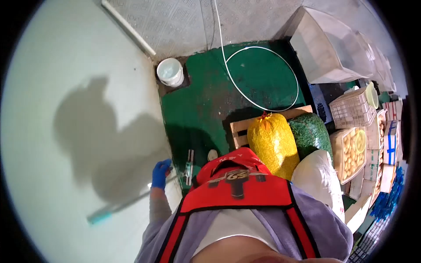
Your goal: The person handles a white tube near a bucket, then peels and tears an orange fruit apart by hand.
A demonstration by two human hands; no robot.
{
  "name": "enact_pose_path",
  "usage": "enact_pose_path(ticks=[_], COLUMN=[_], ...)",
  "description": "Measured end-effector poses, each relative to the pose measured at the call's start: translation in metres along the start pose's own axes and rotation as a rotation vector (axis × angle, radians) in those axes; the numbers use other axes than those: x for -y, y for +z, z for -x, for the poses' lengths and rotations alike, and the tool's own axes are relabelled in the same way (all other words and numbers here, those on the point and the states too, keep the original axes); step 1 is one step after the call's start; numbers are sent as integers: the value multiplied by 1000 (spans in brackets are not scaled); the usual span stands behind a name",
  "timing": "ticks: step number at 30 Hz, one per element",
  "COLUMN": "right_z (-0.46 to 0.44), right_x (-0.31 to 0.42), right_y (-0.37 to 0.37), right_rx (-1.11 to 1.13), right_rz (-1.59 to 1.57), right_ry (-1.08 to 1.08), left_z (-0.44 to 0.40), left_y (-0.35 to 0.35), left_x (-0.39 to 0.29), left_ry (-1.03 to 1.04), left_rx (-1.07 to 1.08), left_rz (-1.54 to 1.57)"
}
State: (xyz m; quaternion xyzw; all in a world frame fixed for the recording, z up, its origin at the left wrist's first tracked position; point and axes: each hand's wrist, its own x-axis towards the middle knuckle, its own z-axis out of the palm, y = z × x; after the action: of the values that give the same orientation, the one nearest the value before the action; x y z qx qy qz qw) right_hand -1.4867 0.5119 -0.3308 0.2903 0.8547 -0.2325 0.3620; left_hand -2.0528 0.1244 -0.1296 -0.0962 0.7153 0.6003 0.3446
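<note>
My left hand [160,173], in a blue glove, is closed round the pale handle of a floor squeegee [189,168]. Its narrow head, with a teal middle, rests on the green floor just right of the hand. Behind the hand, the handle slants down to the left along the pale wall and ends in a teal grip [100,218]. The tip of a light shoe [212,155] shows beside the head. A red apron [239,193] covers my front. My right hand does not show; my body and the apron hide that side.
A white bucket [170,72] stands in the corner. A white hose [245,97] loops over the floor. At right are a yellow sack [272,136], a green sack [310,131] and a white sack [320,177]; beyond them a crate of potato-like produce [351,153] and a large bin [324,48].
</note>
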Motion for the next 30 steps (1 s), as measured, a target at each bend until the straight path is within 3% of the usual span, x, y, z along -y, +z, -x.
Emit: enact_pose_path(ticks=[5,7,9,11,13,16,20,22,23,25,27,28,30], right_z=[-34,-33,-71,-99,-128,-182,-235,-259,-293,-320,-299,-290,-277], right_x=[126,154,145,137,123,125,139,132,114,103,146,167,190], right_y=[-119,-163,-158,-166,-158,-193,-257,-289,-269,-270,-353,-393,-425], right_rx=[33,-224,-153,-54,-139,-151,-126,-290,-247,-210,-427,-517,-378], right_rz=[-29,-331,-234,-114,-333,-235,-226,-111,-574,-1049,-1095,-1114,-1731], right_ry=[-52,-77,-75,-183,-138,-144,-70,-265,-151,-7,-50,-47,188], left_z=[-42,-65,-93,-114,-149,-205,-298,-346,-361,-386,-441,-427,-462], left_y=[-6,3,13,41,61,102,159,200,220,266,292,321,355], left_x=[-49,-72,-84,-118,-147,-205,-283,-315,-334,-372,-389,-423,-454], left_ry=[-132,-93,-21,43,93,239,185,300,287,340,565,371,364], left_rx=[1,41,51,77,118,139,200,352,360,294,340,395,409], left_rz=[18,-59,-249,-119,53,57,-20,-74,-81,-90,-218,-102,-199])
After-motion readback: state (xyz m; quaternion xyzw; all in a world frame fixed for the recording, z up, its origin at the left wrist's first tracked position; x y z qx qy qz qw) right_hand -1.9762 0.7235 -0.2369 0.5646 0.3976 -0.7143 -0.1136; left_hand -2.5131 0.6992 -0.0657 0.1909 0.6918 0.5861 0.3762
